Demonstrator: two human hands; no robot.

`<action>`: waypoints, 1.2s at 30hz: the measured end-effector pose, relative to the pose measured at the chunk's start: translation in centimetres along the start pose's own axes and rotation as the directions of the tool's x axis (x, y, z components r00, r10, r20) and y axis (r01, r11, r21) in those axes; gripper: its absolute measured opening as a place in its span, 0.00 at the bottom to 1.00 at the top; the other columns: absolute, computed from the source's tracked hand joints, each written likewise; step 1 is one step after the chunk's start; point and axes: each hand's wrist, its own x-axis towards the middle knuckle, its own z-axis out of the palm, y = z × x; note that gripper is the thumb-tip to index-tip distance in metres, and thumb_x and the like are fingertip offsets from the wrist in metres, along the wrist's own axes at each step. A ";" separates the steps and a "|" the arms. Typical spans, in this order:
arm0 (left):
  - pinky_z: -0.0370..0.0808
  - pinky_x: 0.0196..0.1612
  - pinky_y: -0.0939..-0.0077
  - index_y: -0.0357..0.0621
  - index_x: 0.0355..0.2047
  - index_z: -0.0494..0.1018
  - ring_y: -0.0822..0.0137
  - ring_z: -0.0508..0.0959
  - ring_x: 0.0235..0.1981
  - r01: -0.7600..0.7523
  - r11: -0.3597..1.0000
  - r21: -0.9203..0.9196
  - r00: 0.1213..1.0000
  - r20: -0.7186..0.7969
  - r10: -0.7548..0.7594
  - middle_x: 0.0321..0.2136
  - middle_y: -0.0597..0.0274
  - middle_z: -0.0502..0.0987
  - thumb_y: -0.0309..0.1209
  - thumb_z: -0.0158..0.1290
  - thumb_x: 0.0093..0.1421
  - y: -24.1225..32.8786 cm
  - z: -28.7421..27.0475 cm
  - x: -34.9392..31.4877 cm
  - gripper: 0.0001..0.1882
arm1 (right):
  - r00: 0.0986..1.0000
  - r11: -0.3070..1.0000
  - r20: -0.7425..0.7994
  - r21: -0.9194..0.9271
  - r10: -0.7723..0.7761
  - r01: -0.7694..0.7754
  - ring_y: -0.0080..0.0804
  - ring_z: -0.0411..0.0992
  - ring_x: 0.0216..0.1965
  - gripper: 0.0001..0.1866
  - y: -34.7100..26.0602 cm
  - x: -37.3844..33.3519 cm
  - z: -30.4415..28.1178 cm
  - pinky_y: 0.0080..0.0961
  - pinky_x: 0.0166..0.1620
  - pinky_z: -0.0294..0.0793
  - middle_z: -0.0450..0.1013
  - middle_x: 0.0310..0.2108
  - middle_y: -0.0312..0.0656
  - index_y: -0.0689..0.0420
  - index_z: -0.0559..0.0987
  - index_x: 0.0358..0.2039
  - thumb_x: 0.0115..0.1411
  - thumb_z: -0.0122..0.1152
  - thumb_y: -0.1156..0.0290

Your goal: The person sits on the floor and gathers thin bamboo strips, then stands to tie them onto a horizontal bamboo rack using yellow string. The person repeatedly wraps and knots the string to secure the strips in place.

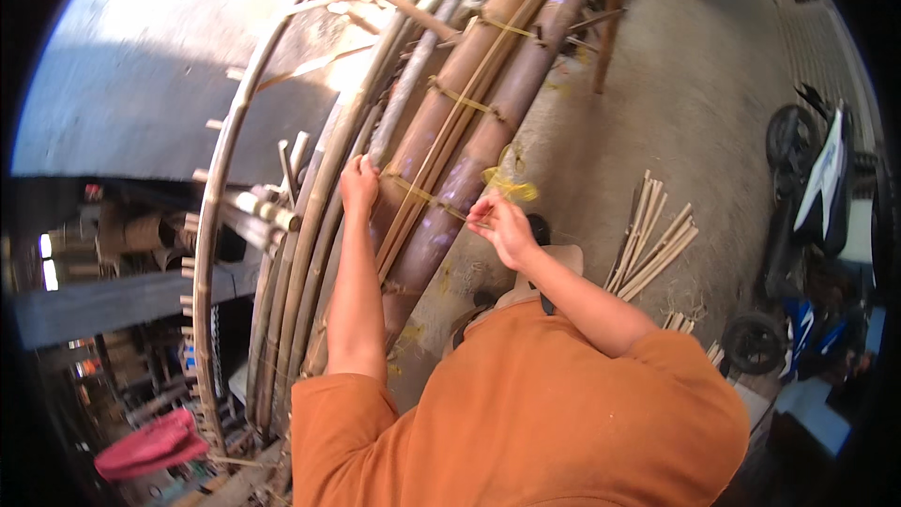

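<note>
Head view: the left hand (pixel 359 183) is curled at the left side of the bamboo poles (pixel 518 92), and I cannot tell what its fingers grip. The right hand (pixel 504 228) has its fingertips drawn together just beside the yellow string (pixel 512 190) on the right side, possibly pinching it, though I cannot tell. The poles slant away ahead of the person, tied at several places, with loose sticks (pixel 656 249) on the floor (pixel 648 84) to the right.
</note>
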 end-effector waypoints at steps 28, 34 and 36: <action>0.57 0.47 0.56 0.50 0.38 0.78 0.51 0.78 0.34 -0.111 0.976 0.186 0.982 -0.128 0.136 0.27 0.54 0.80 0.42 0.44 0.68 -8.3 -7.4 -20.8 0.16 | 0.348 0.303 0.646 -0.680 0.679 0.668 0.40 0.67 0.19 0.24 3.5 -4.4 16.6 0.42 0.31 0.67 0.68 0.17 0.52 0.63 0.71 0.17 0.65 0.49 0.59; 0.66 0.28 0.82 0.37 0.37 0.76 0.79 0.71 0.24 -0.217 0.849 -0.483 0.976 -0.093 0.196 0.20 0.68 0.75 0.31 0.44 0.70 -3.5 -10.8 -14.7 0.13 | 0.654 0.215 0.582 -0.803 0.483 0.556 0.60 0.65 0.20 0.26 10.8 -5.1 10.0 0.48 0.27 0.63 0.66 0.18 0.60 0.65 0.72 0.18 0.65 0.49 0.56; 0.59 0.23 0.83 0.38 0.38 0.77 0.82 0.62 0.19 -0.145 0.838 -0.526 0.987 -0.138 0.083 0.17 0.73 0.67 0.31 0.44 0.70 -1.6 -12.3 -10.6 0.13 | 0.673 0.139 0.561 -0.807 0.483 0.573 0.60 0.63 0.19 0.26 10.8 -5.4 10.0 0.48 0.26 0.62 0.65 0.17 0.60 0.66 0.72 0.18 0.64 0.50 0.56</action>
